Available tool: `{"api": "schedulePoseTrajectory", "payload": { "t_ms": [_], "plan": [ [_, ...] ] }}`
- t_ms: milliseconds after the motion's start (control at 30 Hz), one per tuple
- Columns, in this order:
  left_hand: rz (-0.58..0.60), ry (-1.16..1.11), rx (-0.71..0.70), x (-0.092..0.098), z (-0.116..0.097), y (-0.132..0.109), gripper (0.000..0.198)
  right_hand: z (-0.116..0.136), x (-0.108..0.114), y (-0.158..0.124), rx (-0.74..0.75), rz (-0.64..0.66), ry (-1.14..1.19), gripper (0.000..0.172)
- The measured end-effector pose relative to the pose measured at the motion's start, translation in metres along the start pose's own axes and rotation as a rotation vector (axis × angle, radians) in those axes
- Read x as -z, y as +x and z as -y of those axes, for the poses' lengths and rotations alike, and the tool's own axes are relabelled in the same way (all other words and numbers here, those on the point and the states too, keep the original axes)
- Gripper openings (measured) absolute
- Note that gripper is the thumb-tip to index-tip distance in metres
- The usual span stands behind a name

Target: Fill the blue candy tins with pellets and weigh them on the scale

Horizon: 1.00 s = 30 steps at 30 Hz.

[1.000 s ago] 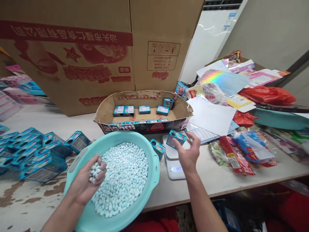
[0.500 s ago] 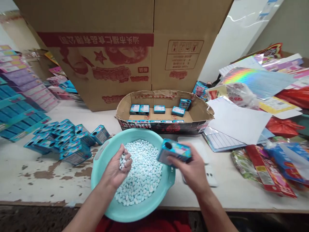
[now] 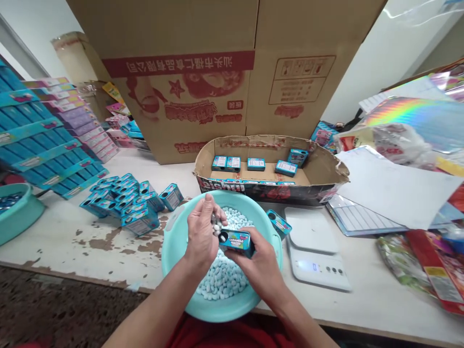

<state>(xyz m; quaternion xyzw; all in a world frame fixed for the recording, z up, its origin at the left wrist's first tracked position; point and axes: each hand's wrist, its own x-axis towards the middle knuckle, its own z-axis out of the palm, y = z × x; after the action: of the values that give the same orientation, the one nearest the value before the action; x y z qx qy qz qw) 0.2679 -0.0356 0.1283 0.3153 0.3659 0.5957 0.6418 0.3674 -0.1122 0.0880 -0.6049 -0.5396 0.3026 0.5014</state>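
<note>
My left hand [image 3: 203,231] is cupped round a small heap of pale candies [image 3: 216,226], its fingers tilted toward a blue candy box [image 3: 237,240]. My right hand [image 3: 260,260] grips that box on its side, its round hole facing the candies, with a white candy showing at the hole. Both hands are over a turquoise basin [image 3: 174,285] holding many pale blue and white candies [image 3: 223,278]. Another blue box [image 3: 279,223] leans by the basin's right rim, touching or very near it.
A white scale [image 3: 319,268] lit with 0 lies right of the basin. Behind stands a cut-down carton [image 3: 271,192] with several blue boxes. More boxes [image 3: 139,217] cluster at left, near stacked packs [image 3: 47,145]. Papers [image 3: 395,186] and bags [image 3: 429,266] lie right.
My hands have come together: the left with the candies has moved to the hole of the box in my right hand. The view has turned left, and the scale now shows more fully.
</note>
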Motion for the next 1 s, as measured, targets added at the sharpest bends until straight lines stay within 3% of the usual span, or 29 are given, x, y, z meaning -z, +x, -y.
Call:
{"api": "schedulePoseTrajectory", "payload": {
  "t_ms": [300, 433, 533, 633, 700, 767, 833, 1000],
  "plan": [
    [0.009, -0.007, 0.049, -0.001, -0.005, 0.002, 0.044, 0.000, -0.005, 0.005, -0.080, 0.030, 0.017, 0.030],
    [0.028, 0.037, 0.041, 0.008, -0.014, 0.006, 0.040, 0.005, 0.014, 0.003, -0.140, -0.014, 0.176, 0.031],
    [0.095, 0.516, -0.016, 0.041, -0.013, 0.006, 0.038, 0.003, 0.054, 0.005, -0.162, -0.230, 0.219, 0.039],
    [0.406, 1.335, -0.135, 0.092, 0.002, 0.002, 0.020, -0.018, 0.101, 0.017, -0.155, -0.541, 0.109, 0.047],
    [0.512, 1.679, -0.186, 0.122, 0.015, 0.000, 0.034, -0.043, 0.127, 0.027, -0.158, -0.673, 0.034, 0.050],
    [0.558, 1.827, -0.231, 0.142, 0.025, 0.001, 0.040, -0.073, 0.143, 0.036, -0.174, -0.720, -0.002, 0.052],
    [0.575, 1.871, -0.274, 0.149, 0.031, 0.003, 0.040, -0.099, 0.149, 0.042, -0.193, -0.725, -0.005, 0.053],
    [0.605, 1.884, -0.264, 0.137, 0.031, 0.000, 0.035, -0.127, 0.145, 0.039, -0.216, -0.721, -0.004, 0.056]
  ]
}}
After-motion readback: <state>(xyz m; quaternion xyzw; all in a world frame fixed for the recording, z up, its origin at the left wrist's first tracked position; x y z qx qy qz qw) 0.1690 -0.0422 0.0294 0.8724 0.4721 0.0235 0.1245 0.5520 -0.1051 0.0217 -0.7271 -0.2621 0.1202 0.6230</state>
